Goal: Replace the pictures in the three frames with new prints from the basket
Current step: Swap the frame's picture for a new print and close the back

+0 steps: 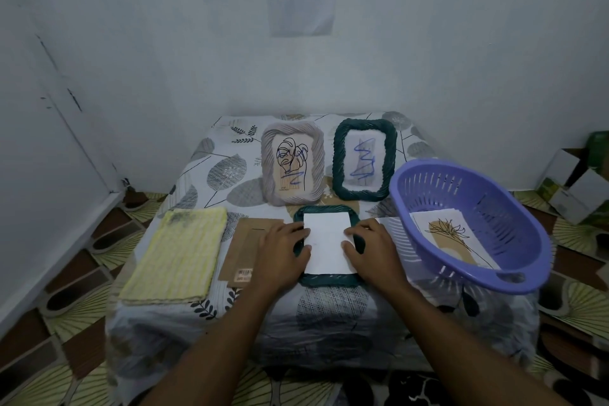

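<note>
A dark green frame (333, 280) lies face down near the table's front, with a white sheet (326, 241) resting in its opening. My left hand (283, 254) presses on the sheet's left edge and my right hand (369, 250) on its right edge, fingers spread flat. Behind stand a grey rope-pattern frame (316, 161) holding a leaf drawing with blue scribble, and a second dark green frame (339, 158) holding a scribbled picture. The purple basket (514, 241) at the right holds prints (451, 234) with a plant drawing.
A brown cardboard backing board (244, 247) lies left of the flat frame, and a yellow cloth (178, 257) lies further left. Another white sheet (389, 227) sticks out under the basket. Boxes (573, 188) sit on the floor at right. A wall stands behind the small table.
</note>
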